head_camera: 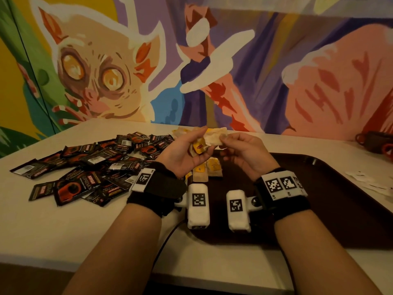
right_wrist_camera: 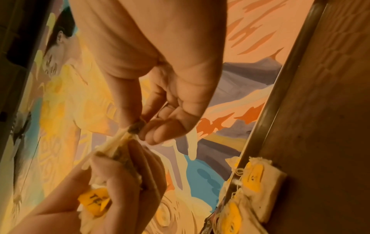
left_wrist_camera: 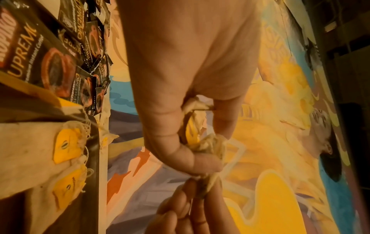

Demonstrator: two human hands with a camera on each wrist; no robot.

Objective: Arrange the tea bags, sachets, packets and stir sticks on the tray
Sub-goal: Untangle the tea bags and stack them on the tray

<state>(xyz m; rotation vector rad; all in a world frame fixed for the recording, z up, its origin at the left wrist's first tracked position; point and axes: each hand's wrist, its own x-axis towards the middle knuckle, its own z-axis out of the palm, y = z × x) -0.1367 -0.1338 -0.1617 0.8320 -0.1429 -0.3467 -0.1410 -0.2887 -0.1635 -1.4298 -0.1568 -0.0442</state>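
Both hands raised above the far left corner of the tray (head_camera: 319, 188), close together, working one clump of tea bags (head_camera: 213, 138).

Left hand (head_camera: 180, 154): palm up, fingers curled round several tea bags. A yellow tag (head_camera: 198, 148) shows in the palm. The right wrist view shows the same tag (right_wrist_camera: 95, 201) tucked between the curled left fingers (right_wrist_camera: 128, 174).

Right hand (head_camera: 244, 152): thumb and forefinger pinch the right edge of the top bag in the clump. In the left wrist view the right fingertips (left_wrist_camera: 186, 191) meet the left thumb at a knot of paper and string (left_wrist_camera: 210, 145). The two hands touch through the bags; whether skin meets skin, cannot tell.

Tray: dark brown, on the table (head_camera: 63, 231), right of centre. A few tea bags with yellow tags (head_camera: 207, 169) lie flat in a short row on its far left part, just beneath the raised hands. In the left wrist view their strings lie loose over the bags (left_wrist_camera: 68, 145).

Left of the tray, on the table: a loose heap of dark coffee sachets (head_camera: 85, 167), overlapping, red and black print. At the far edge of the heap, a few more pale tea bags (head_camera: 180, 131) on the table, partly hidden by the left hand.

Right of the tray, at the frame edge: small white paper packets (head_camera: 365, 182) on the table.

Far right corner: a dark red object (head_camera: 376, 142), too cut off to identify.

Behind the table, a painted mural (head_camera: 106, 71).
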